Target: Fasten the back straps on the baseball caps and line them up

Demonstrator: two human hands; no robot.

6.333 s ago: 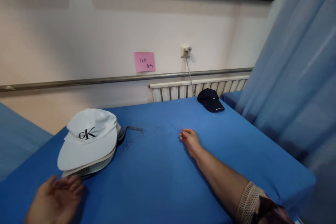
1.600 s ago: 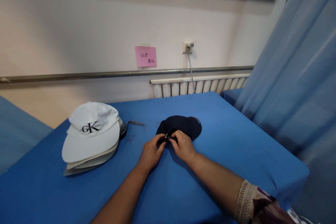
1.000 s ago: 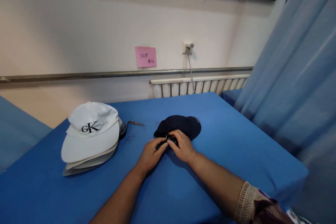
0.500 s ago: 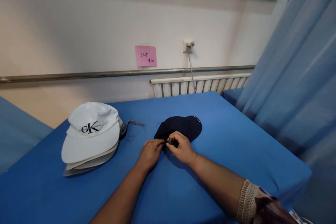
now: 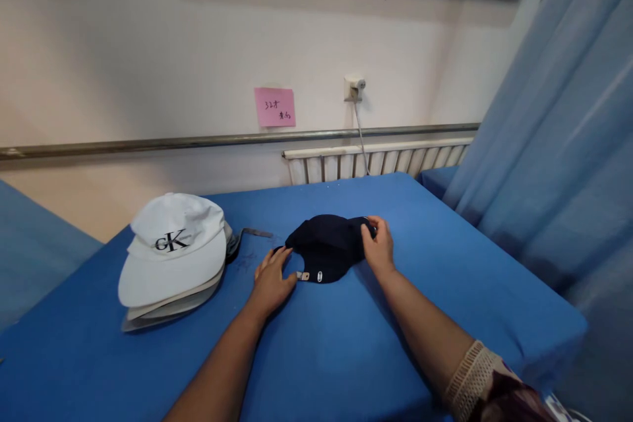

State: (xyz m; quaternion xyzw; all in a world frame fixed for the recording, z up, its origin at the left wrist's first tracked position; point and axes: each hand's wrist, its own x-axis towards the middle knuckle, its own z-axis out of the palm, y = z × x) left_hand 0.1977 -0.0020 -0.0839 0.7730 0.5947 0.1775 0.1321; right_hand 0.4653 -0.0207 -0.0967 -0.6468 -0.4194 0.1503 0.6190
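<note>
A dark navy baseball cap (image 5: 329,247) lies on the blue-covered table in front of me, its brim to the right and its back opening to the left. My right hand (image 5: 380,247) grips the brim, thumb on the near side. At the back opening, my left hand (image 5: 271,279) holds the cap's strap, with fingers on the rear edge and thumb beside the metal buckle (image 5: 303,275). A small metal eyelet (image 5: 320,275) shows on the cap's lower edge. Part of the strap is hidden under my left hand.
Left of my hands stands a stack of caps, topped by a white cap (image 5: 173,257) with black letters; a grey strap (image 5: 257,233) sticks out from it. Behind the blue table (image 5: 316,356) are a radiator (image 5: 386,157) and a wall rail. A blue curtain (image 5: 548,125) hangs at right.
My right hand has left the back strap and moved right onto the brim. My left hand has shifted slightly left. The cap has turned a little, uncovering its buckle and eyelet.
</note>
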